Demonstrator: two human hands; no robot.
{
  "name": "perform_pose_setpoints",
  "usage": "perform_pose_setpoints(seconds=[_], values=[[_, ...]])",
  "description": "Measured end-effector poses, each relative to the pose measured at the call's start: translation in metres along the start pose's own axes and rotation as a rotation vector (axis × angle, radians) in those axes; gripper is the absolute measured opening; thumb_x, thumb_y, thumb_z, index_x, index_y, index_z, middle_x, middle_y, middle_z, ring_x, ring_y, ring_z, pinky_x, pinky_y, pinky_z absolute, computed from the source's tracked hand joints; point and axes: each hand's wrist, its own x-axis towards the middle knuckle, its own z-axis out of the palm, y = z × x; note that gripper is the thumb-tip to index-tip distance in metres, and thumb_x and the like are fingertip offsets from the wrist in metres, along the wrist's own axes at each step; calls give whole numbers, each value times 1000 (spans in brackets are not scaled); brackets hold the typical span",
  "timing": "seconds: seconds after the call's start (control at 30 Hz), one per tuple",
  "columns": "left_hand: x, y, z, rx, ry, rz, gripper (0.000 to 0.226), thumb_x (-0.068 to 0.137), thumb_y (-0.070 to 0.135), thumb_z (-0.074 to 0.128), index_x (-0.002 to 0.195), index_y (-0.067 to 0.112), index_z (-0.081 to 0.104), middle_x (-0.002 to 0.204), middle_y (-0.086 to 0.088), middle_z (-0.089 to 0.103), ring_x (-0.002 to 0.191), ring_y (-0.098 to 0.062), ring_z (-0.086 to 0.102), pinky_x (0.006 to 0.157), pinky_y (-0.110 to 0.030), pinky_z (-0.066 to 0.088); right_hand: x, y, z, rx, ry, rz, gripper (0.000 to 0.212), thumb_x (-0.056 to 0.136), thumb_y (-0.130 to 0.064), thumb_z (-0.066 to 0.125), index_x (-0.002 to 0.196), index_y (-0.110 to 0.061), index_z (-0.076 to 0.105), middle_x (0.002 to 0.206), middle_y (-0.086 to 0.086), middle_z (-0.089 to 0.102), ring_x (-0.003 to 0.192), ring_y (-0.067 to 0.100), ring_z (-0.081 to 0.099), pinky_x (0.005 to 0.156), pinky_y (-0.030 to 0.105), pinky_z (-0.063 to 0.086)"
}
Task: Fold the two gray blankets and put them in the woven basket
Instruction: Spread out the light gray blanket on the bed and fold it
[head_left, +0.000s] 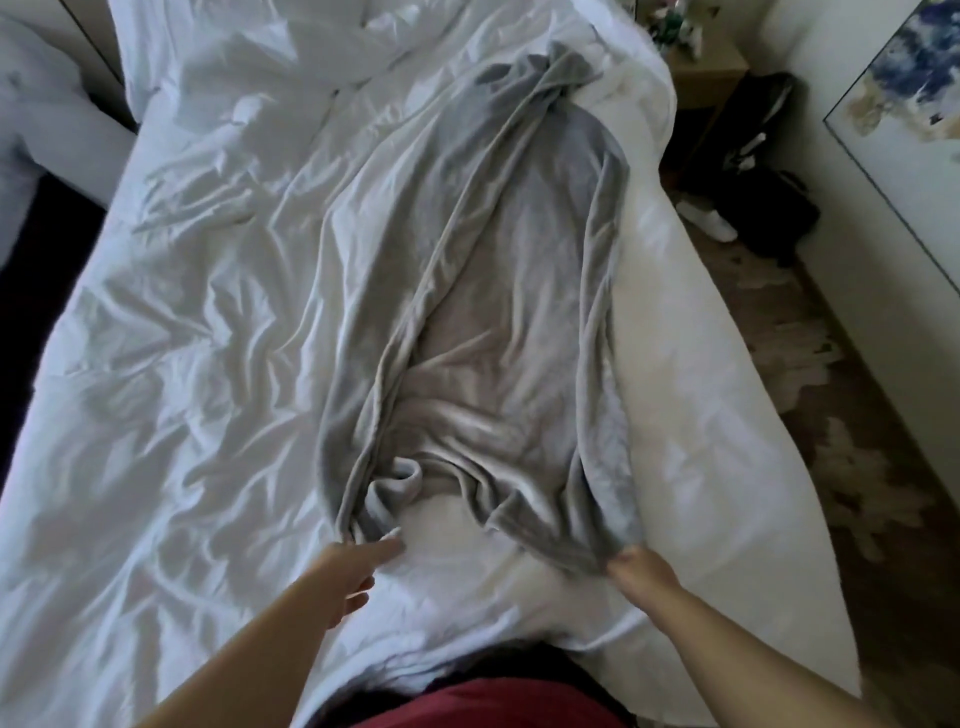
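A gray blanket (519, 291) lies stretched lengthwise and rumpled on the white duvet (197, 364), running from the far end of the bed toward me. My right hand (641, 569) grips its near right corner. With fingers straight, my left hand (353, 569) reaches toward the bunched near left corner of the blanket and holds nothing. Only one gray blanket shows, and no woven basket is in view.
The bed's right edge drops to a patterned floor (831, 395). A wooden nightstand (706, 78), a dark bag (763, 171) and a white sock (706, 221) are at the far right. A framed picture (904, 130) leans on the right wall.
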Motion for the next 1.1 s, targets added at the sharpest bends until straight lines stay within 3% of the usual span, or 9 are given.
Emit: perform_pose_setpoints(seconds=[0.13,0.27,0.33,0.5,0.6,0.73,0.83,0.97,1.1], values=[[4,-16,5,-242,103,24,35,81,48,67,78,13,69,62,7,71,73,-11,61,65,-30,42,24,11,12,764,34,331,36,91,-22,59,117,2,59,110,22,64,96,38,62,76,37,51],[-3,-6,8,-503,138,43,7,81,9,71,83,8,64,60,-7,64,48,-12,51,48,-24,41,43,4,7,1251,-132,480,15,96,-22,52,83,-14,54,70,6,58,65,18,49,65,28,45],[-12,7,9,-486,105,176,25,79,-5,66,95,14,64,75,-10,64,54,-15,52,48,-24,42,50,-4,-3,1416,-202,494,24,97,-20,48,73,-16,48,63,3,53,59,15,46,64,28,40],[-63,67,2,-488,125,539,55,74,-22,51,98,26,64,82,-7,67,52,-13,63,41,-24,44,23,-51,-81,1667,-131,142,17,73,-2,41,68,-18,41,42,4,50,37,13,51,46,15,45],[-90,105,-6,-611,96,751,53,82,-17,42,97,29,66,75,-2,67,51,-5,58,42,-16,41,-11,-85,-144,1770,10,-207,30,86,-2,40,107,-14,57,87,7,66,80,20,64,75,30,52],[-103,128,1,-724,-17,814,50,86,-11,42,104,30,63,84,0,71,67,-12,65,49,-22,49,-55,-126,-177,1661,-38,-605,43,89,6,31,110,-13,63,92,2,71,88,19,65,78,28,52],[-91,121,19,-684,28,560,38,88,-8,50,114,19,58,90,-9,66,71,-19,64,46,-21,51,-57,-137,-143,1372,-166,-477,44,89,3,39,64,-13,71,67,5,67,72,22,61,68,30,48],[-79,89,35,-599,-128,177,5,85,0,63,89,3,62,63,-6,61,49,-11,55,35,-12,40,-32,-100,-76,890,-331,-252,28,89,-35,63,98,-10,72,96,18,73,92,32,69,90,41,54],[-79,73,36,-512,-162,144,15,86,-6,58,84,9,61,68,-6,60,55,-14,55,38,-16,42,-9,-59,-46,824,-96,-108,37,87,-34,66,108,-4,69,96,14,72,92,30,67,91,45,53]])
